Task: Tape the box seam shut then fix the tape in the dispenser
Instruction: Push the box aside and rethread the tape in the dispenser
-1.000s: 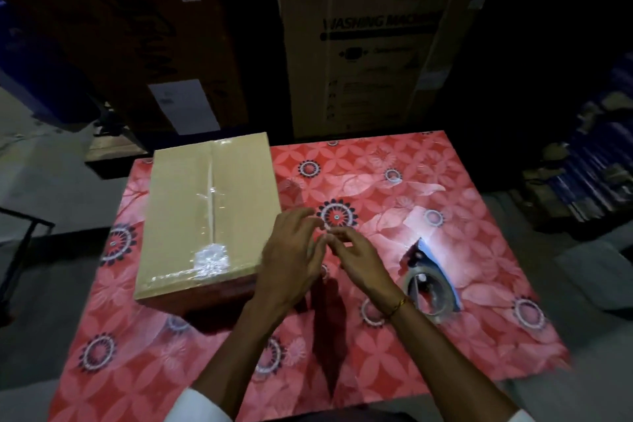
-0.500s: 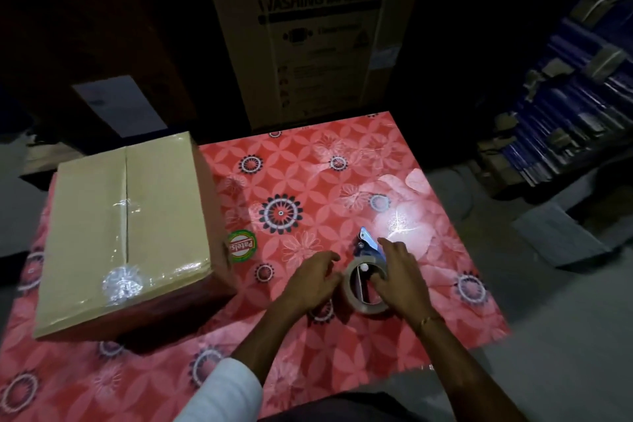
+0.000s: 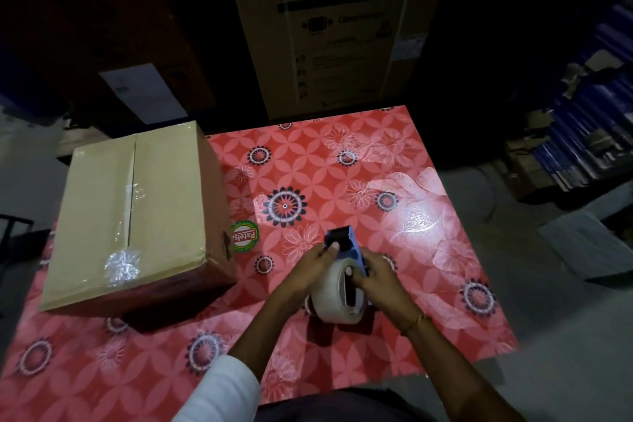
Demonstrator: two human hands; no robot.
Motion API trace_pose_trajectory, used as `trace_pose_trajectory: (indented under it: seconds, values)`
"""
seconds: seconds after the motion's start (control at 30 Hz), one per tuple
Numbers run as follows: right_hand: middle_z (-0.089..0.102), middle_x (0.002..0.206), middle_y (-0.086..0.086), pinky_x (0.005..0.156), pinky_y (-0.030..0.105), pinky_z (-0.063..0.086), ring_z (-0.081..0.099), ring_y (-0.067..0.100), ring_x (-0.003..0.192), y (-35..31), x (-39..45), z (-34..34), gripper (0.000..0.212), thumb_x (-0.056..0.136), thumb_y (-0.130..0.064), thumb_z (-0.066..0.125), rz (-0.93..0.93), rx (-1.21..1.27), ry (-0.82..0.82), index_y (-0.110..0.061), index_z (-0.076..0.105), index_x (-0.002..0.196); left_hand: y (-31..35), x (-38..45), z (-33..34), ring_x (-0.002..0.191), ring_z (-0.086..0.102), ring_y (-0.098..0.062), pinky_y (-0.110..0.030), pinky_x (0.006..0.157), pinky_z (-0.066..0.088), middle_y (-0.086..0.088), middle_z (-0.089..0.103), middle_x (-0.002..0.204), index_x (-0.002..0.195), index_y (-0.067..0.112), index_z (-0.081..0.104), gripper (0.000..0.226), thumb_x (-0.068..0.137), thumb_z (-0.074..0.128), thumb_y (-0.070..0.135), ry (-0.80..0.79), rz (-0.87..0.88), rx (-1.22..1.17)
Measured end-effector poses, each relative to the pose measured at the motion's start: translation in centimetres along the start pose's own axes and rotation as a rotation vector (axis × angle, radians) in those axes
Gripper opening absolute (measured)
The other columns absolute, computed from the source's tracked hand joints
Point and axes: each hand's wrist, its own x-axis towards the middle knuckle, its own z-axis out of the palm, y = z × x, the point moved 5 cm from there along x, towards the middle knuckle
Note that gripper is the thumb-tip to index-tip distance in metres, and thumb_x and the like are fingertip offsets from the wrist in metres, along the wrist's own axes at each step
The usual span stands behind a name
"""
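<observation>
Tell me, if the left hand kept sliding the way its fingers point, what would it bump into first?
The left hand points up and right, and already touches the blue tape dispenser, so it would likely meet that first; beyond lies bare red tablecloth.

A red flowered tablecloth [image 3: 342, 154] covers the table. A round green sticker [image 3: 244, 236] lies on it near the middle. Beyond the far edge stands a tall washing machine carton [image 3: 339, 27]. Blue stacked goods [image 3: 589, 134] sit far right.
</observation>
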Motion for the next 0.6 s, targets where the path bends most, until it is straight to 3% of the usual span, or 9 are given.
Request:
trace_pose_trajectory:
  seconds: [0.07,0.13,0.23,0.33,0.47,0.53,0.6]
  values:
    - [0.076,0.111,0.005,0.090,0.037,0.058,0.072,0.021,0.105,0.1,-0.3,1.2,0.030,0.096,0.002,0.059,0.028,0.139,-0.039,-0.017,0.069,0.117,-0.6,-0.7,-0.2,0.092,0.073,-0.026,-0.034,0.076,0.059,-0.015,0.074,0.109,0.114,0.011,0.071,0.039,0.099,0.052,0.042,-0.085,-0.115,-0.366]
    - [0.079,0.107,-0.004,0.084,0.025,0.058,0.073,0.012,0.103,0.2,-0.5,2.2,0.035,0.097,0.003,0.058,0.052,0.229,-0.064,-0.025,0.070,0.113,-1.1,-1.3,-0.6,0.100,0.071,-0.031,-0.040,0.083,0.058,-0.018,0.072,0.114,0.117,0.012,0.072,0.041,0.098,0.054,0.044,-0.141,-0.101,-0.499]
    - [0.078,0.110,-0.002,0.085,0.032,0.060,0.074,0.015,0.103,0.9,-0.8,3.0,0.031,0.096,-0.002,0.062,0.094,0.267,-0.081,-0.024,0.066,0.118,-2.3,-1.8,-0.8,0.109,0.063,-0.037,-0.051,0.098,0.046,-0.025,0.063,0.128,0.131,0.009,0.059,0.050,0.091,0.065,0.039,-0.144,-0.073,-0.503]
    - [0.074,0.119,0.000,0.097,0.046,0.057,0.071,0.017,0.110,1.4,-0.8,3.1,0.035,0.094,-0.007,0.064,0.071,0.103,-0.162,-0.021,0.061,0.126,-3.2,-2.1,-0.8,0.103,0.063,-0.035,-0.045,0.091,0.048,-0.024,0.065,0.120,0.132,0.005,0.056,0.049,0.090,0.065,0.029,-0.100,-0.106,-0.538]
    - [0.068,0.129,-0.005,0.096,0.041,0.058,0.069,0.016,0.113,1.2,-1.0,2.5,0.051,0.092,-0.003,0.061,0.077,0.117,-0.255,-0.035,0.056,0.132,-3.7,-2.3,-0.9,0.100,0.064,-0.032,-0.042,0.087,0.049,-0.025,0.066,0.118,0.129,0.003,0.056,0.037,0.094,0.061,0.017,-0.078,-0.101,-0.485]
    - [0.066,0.131,0.002,0.094,0.037,0.058,0.067,0.021,0.116,0.7,-0.7,1.8,0.051,0.096,0.001,0.054,0.093,0.179,-0.177,-0.027,0.054,0.138,-3.5,-2.3,-0.9,0.094,0.068,-0.026,-0.034,0.077,0.054,-0.017,0.070,0.113,0.127,0.005,0.057,0.035,0.094,0.062,0.015,-0.063,-0.103,-0.444]
    - [0.061,0.137,0.007,0.097,0.043,0.058,0.065,0.026,0.120,0.1,-0.3,0.9,0.044,0.100,0.000,0.047,0.115,0.246,-0.078,-0.019,0.054,0.140,-3.5,-2.4,-0.8,0.091,0.069,-0.022,-0.029,0.069,0.054,-0.010,0.072,0.108,0.127,0.008,0.057,0.034,0.094,0.063,0.018,-0.062,-0.108,-0.403]
